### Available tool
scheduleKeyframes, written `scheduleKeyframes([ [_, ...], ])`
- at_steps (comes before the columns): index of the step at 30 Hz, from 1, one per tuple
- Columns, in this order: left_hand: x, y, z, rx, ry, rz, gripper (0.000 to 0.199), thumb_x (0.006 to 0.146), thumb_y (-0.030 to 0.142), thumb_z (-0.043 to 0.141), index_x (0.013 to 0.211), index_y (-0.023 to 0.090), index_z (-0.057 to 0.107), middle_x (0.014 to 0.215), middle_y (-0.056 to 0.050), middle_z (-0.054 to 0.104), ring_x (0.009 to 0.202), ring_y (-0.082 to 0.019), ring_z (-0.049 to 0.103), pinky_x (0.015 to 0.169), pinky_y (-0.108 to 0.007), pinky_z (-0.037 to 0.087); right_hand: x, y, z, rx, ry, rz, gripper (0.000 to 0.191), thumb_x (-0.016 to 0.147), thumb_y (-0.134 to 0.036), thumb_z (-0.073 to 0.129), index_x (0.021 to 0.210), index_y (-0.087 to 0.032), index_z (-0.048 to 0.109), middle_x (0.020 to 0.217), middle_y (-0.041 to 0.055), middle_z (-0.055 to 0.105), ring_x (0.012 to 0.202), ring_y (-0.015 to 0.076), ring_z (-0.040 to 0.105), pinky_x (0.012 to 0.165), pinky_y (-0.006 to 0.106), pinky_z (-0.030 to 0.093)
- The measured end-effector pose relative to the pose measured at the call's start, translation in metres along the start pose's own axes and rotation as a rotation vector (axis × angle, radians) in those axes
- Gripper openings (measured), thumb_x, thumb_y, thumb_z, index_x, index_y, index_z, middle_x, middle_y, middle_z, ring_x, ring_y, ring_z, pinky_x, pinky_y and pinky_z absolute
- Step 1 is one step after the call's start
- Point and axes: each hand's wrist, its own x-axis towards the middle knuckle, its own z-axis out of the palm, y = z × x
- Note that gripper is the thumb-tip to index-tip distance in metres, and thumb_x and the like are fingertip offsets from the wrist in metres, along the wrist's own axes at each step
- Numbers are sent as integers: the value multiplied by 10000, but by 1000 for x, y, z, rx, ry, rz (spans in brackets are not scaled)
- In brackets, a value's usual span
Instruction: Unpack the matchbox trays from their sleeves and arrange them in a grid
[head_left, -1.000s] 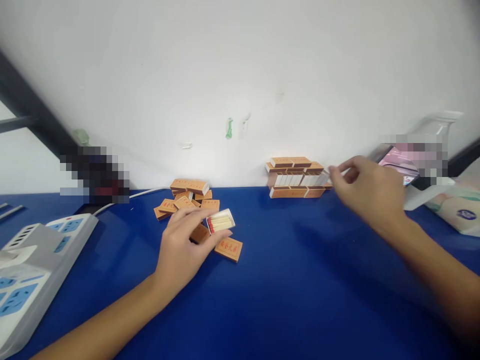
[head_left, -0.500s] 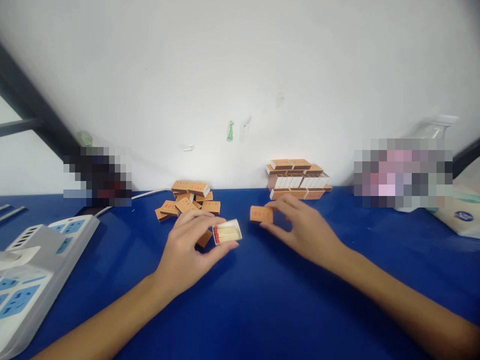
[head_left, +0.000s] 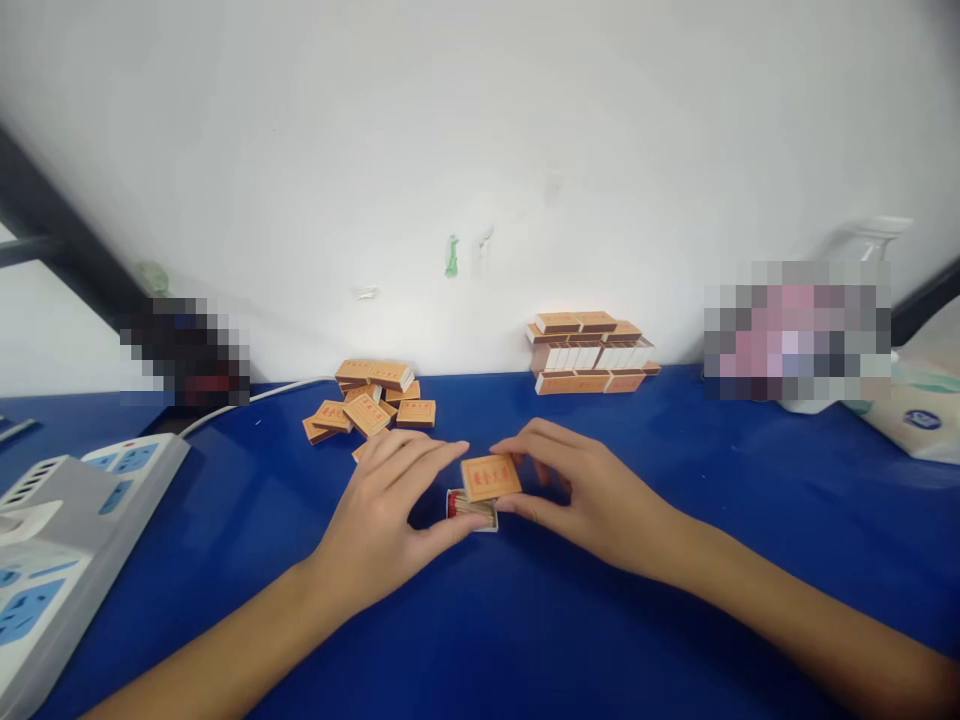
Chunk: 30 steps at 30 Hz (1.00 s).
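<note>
Matchbox pile (head_left: 367,414) left, matchbox stack (head_left: 577,357) right, passage between; wall (head_left: 480,150) blocking behind

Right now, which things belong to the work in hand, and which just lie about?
Likely in the work:
orange sleeve, held in right hand
match tray, by left hand
matchbox pile
matchbox stack

Likely lying about:
power strip
white cable
soft pack
</note>
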Motion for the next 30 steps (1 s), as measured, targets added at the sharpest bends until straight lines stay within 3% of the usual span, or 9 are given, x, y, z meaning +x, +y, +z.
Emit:
scheduleKeyframes([
  [5, 2, 5, 0, -54, 53, 51, 352, 890, 259, 836, 1210, 222, 695, 1092, -58, 771, 998, -233, 683, 954, -425, 527, -2, -6, 4, 69, 15, -15, 347, 990, -349, 713, 1313, -248, 635, 1069, 41, 646, 809, 152, 608, 713, 308, 517],
  [11, 4, 3, -3, -27, 220, -51, 478, 885, 276, 847, 1332, 234, 684, 1152, -77, 750, 1026, -231, 701, 924, -400, 569, 4, -24, 9, 623, 254, 427, 419, 977, -562, 669, 1210, -231, 561, 796, -31, 580, 603, 113, 528, 523, 244, 439],
  [15, 2, 4, -2, -55, 195, -45, 415, 900, 267, 825, 1297, 239, 708, 1137, -72, 748, 1007, -228, 724, 870, -376, 602, 3, -40, 11, 831, 5, 446, 464, 952, -611, 680, 1182, -217, 599, 701, -57, 527, 531, 92, 462, 441, 212, 336],
  [17, 2, 6, -1, -64, 187, -34, 387, 901, 270, 822, 1272, 237, 717, 1118, -71, 755, 1001, -233, 735, 856, -374, 614, 2, -42, 11, 830, -11, 439, 475, 936, -626, 693, 1154, -209, 625, 704, -50, 537, 530, 90, 462, 433, 209, 328],
  [20, 0, 6, 0, -84, 169, -29, 397, 900, 287, 829, 1276, 231, 712, 1136, -80, 762, 1019, -233, 744, 872, -367, 633, 3, -36, 10, 774, 73, 472, 472, 925, -651, 689, 1078, -205, 653, 667, -51, 527, 504, 93, 448, 418, 216, 319],
  [26, -2, 4, 0, -70, 131, 9, 474, 872, 296, 858, 1309, 224, 690, 1154, -71, 784, 1016, -214, 754, 919, -358, 642, 5, -24, 8, 643, 73, 445, 457, 912, -638, 707, 818, -196, 636, 606, -43, 520, 513, 96, 465, 467, 222, 361],
  [30, 0, 2, -1, -62, 181, -53, 393, 873, 277, 859, 1235, 221, 717, 1101, -49, 799, 969, -204, 754, 877, -357, 636, 10, -15, -14, 536, 105, 405, 490, 916, -680, 668, 808, -205, 620, 592, -39, 536, 479, 95, 463, 442, 225, 349],
])
